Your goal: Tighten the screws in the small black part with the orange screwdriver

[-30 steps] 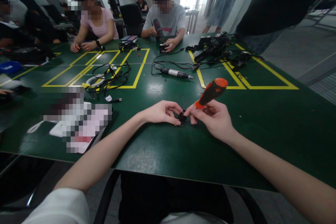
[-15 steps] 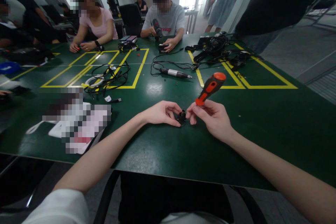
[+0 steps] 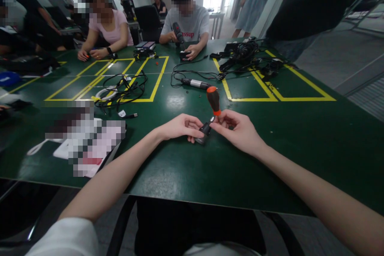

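Observation:
My left hand (image 3: 181, 127) grips a small black tapered part (image 3: 205, 129) just above the table, fingers and thumb closed around its sides. The part leans to the right, and a short shiny metal piece (image 3: 212, 119) shows at its upper end. Close beside it, my right hand (image 3: 238, 129) is closed on a screwdriver (image 3: 214, 100) with an orange and black handle, which stands nearly upright above the fingers. Its shaft is mostly hidden. The right fingertips are at the metal piece; whether they pinch it I cannot tell.
Beyond my hands lies a corded pen-shaped tool (image 3: 195, 83). Coiled cables (image 3: 126, 88) lie left, a heap of black cables (image 3: 246, 54) far right. A pouch (image 3: 100, 144) is near my left forearm. Across the table (image 3: 168, 168), a person (image 3: 187, 22) holds a power driver (image 3: 177, 31).
The screwdriver handle has swung left and more upright. My right hand has come closer to the black part, which has tipped from upright to leaning right.

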Available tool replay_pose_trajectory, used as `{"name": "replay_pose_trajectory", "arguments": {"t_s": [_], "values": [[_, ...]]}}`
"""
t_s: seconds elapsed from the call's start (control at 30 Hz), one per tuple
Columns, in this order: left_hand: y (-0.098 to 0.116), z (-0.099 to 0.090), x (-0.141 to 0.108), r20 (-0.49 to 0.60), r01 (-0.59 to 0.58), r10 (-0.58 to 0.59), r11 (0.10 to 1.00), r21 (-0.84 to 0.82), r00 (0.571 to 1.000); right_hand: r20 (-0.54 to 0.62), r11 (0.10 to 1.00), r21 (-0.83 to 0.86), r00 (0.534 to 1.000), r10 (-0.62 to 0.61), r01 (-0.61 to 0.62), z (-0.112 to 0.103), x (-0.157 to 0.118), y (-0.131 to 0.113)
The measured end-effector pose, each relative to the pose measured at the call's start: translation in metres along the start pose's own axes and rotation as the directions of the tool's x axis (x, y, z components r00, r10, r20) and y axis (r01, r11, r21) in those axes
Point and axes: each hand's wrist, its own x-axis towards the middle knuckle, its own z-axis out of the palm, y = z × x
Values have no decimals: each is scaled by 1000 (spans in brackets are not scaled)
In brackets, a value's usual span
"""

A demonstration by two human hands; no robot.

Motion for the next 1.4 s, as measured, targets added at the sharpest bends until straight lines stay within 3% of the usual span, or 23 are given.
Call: {"name": "replay_pose_trajectory", "arguments": {"t_s": [0.53,0.77,1.13,1.23,1.3,1.4], "values": [[1,-4,-1,2,-7,7,1000,-1,1000,132,999,-17,990,45,-43,1,-1,7],[2,-2,-1,5,-14,13,1000,20,1000,180,1000,-17,984,10,-7,1,-1,4],[5,9,1,-75,-11,27,977,213,997,202,992,-99,978,-57,78,0,-2,13],[4,18,1,-136,-64,124,924,376,983,195,981,-156,978,-81,112,0,-2,16],[2,24,-1,-185,-87,236,810,580,954,192,970,-199,976,-104,143,-1,-2,18],[0,31,-3,-174,-92,300,698,710,938,194,953,-248,973,-126,173,-1,-2,22]]}}
